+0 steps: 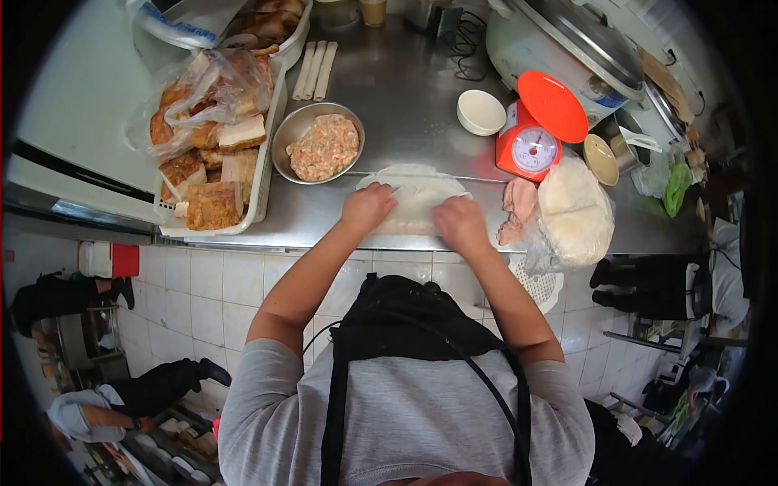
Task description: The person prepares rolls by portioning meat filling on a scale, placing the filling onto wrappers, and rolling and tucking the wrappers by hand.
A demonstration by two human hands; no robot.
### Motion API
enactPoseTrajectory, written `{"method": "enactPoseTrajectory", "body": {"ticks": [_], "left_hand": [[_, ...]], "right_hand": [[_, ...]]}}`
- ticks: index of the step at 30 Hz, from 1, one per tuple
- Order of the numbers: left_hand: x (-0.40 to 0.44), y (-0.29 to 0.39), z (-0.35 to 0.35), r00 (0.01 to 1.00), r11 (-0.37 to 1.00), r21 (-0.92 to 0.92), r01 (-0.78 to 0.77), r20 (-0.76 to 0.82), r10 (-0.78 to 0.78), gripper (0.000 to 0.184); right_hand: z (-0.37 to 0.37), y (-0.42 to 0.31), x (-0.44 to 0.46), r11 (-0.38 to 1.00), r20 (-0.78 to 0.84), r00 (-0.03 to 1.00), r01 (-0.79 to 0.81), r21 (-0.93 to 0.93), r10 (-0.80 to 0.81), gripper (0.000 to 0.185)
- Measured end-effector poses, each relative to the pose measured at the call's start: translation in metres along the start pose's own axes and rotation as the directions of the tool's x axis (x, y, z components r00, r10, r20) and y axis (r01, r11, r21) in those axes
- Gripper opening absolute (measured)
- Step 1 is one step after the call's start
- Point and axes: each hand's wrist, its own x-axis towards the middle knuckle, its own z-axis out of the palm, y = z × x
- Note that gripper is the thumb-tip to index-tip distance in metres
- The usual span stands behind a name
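Observation:
A thin, pale, round wrapper sheet [417, 194] lies on the steel counter in front of me. At its left edge, my left hand [369, 209] has its fingers curled down onto the sheet. On the opposite edge my right hand [462, 225] is closed in the same way, slightly blurred, its fingertips partly hidden. A metal bowl [279, 154] holding a pinkish minced filling [324, 148] stands beyond my left hand. To the right of my right hand are a crumpled pink piece [519, 209] and a stack of round wrappers [574, 212] in clear plastic.
Roasted meat chunks [215, 204] fill a white basket [267, 174] at left. Three pale rolls [314, 71] lie behind the bowl. A red scale [531, 146], a small white bowl [481, 112] and a large lidded pot [559, 61] stand at right. Other people are in the room.

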Motion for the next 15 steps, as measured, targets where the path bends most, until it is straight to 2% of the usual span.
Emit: {"method": "enactPoseTrajectory", "body": {"ticks": [1,7,10,15], "left_hand": [[0.000,-0.001,0.001,1.000,1.000,0.007,0.005,0.015,-0.005,0.018],[0.001,-0.004,0.000,1.000,1.000,0.000,0.000,0.010,0.000,0.020],[0.003,-0.005,0.001,1.000,1.000,-0.001,0.002,0.019,-0.002,0.020],[0.003,-0.007,-0.001,0.998,1.000,-0.005,0.017,0.057,-0.016,0.021]], "right_hand": [[0.004,-0.007,-0.002,0.995,0.049,0.996,0.069,0.078,-0.073,0.018],[0.020,-0.013,-0.009,0.962,0.153,0.986,-0.109,0.250,0.072,0.018],[0.021,-0.010,-0.010,0.953,0.206,0.976,-0.128,0.276,0.071,0.017],[0.018,-0.002,0.003,0.957,0.438,0.897,-0.174,0.230,0.058,0.022]]}}
